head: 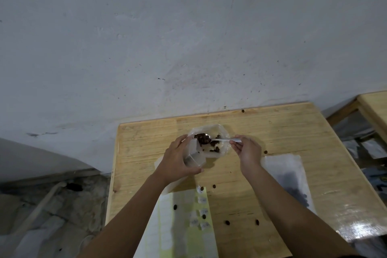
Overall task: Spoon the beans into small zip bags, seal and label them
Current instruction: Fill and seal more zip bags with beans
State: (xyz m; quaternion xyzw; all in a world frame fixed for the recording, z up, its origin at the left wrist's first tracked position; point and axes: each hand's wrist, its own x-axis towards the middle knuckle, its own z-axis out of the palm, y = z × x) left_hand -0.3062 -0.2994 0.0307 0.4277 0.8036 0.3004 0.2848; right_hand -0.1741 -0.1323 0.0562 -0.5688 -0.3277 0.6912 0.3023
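Left hand found curled around a small clear zip bag, thumb at the near edge and fingers at the far edge, bag mouth held open toward the right. Right hand found pinched closed on the handle of a clear plastic spoon, bowl loaded with dark beans and poised at the bag mouth. Both forearms extended forward over the wooden bench, wrists slightly raised. Spoon bowl located over a clear container holding a few remaining beans, just behind the hands. Loose beans noted scattered on the bench. Label sheet lying near the front edge between the forearms. Flat clear bag with dark contents lying under the right forearm
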